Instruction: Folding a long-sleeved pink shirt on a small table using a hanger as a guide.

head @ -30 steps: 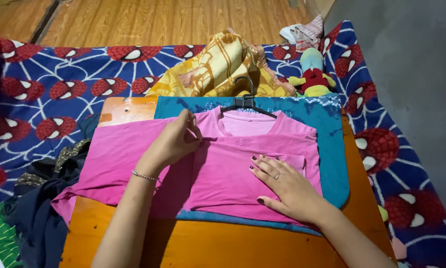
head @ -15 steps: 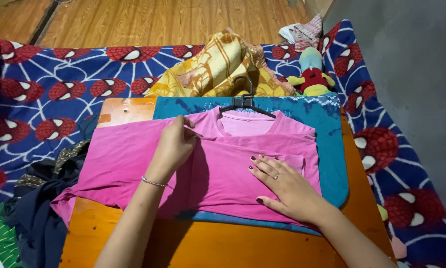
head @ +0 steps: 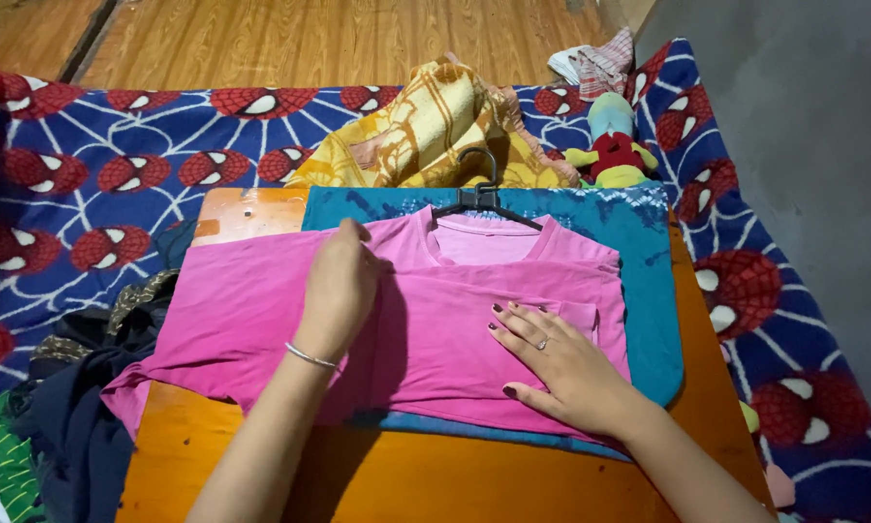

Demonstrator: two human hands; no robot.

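Note:
A pink shirt (head: 251, 310) on a black hanger (head: 482, 199) lies flat on a teal cloth (head: 649, 291) spread over an orange wooden board (head: 426, 479). My left hand (head: 343, 286) rests on the shirt's left shoulder area, its fingers curled over a fold of pink fabric. My right hand (head: 557, 363) lies flat on the folded right side of the shirt with fingers spread, pressing it down.
A blue and red patterned blanket (head: 96, 184) covers the floor around the board. A yellow cloth (head: 435, 126) and a stuffed toy (head: 612, 140) lie behind the board. Dark clothes (head: 67, 407) are piled at the left. A grey wall (head: 804, 145) stands at the right.
My left hand has moved slightly left and down, laying the pinched fold of pink fabric onto the shirt. My right hand has stayed in place.

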